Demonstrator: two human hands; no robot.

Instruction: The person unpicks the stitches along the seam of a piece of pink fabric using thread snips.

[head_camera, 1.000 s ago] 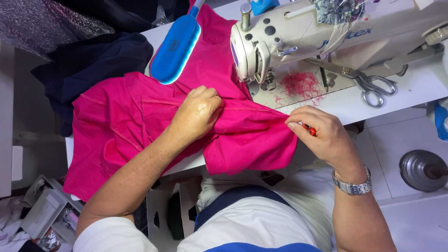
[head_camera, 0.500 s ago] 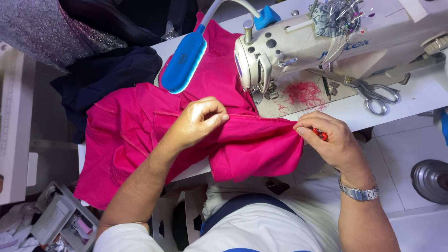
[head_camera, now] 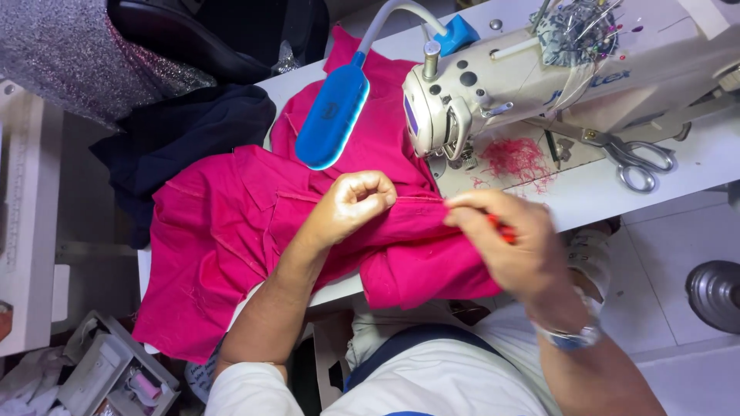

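Pink fabric (head_camera: 254, 231) on table | left hand (head_camera: 351, 206) pinches seam | right hand (head_camera: 505, 243) grips seam, red tool

The left hand (head_camera: 356, 202) pinches a seam of the bright pink garment (head_camera: 231, 246) spread over the white table (head_camera: 601, 189). The right hand (head_camera: 505, 243) grips the same seam just beside it, holding a small red tool (head_camera: 502, 228). Behind stand a cream sewing machine (head_camera: 539, 85), a blue lamp (head_camera: 331, 115), scissors (head_camera: 636, 158) and pink thread scraps (head_camera: 518, 158).
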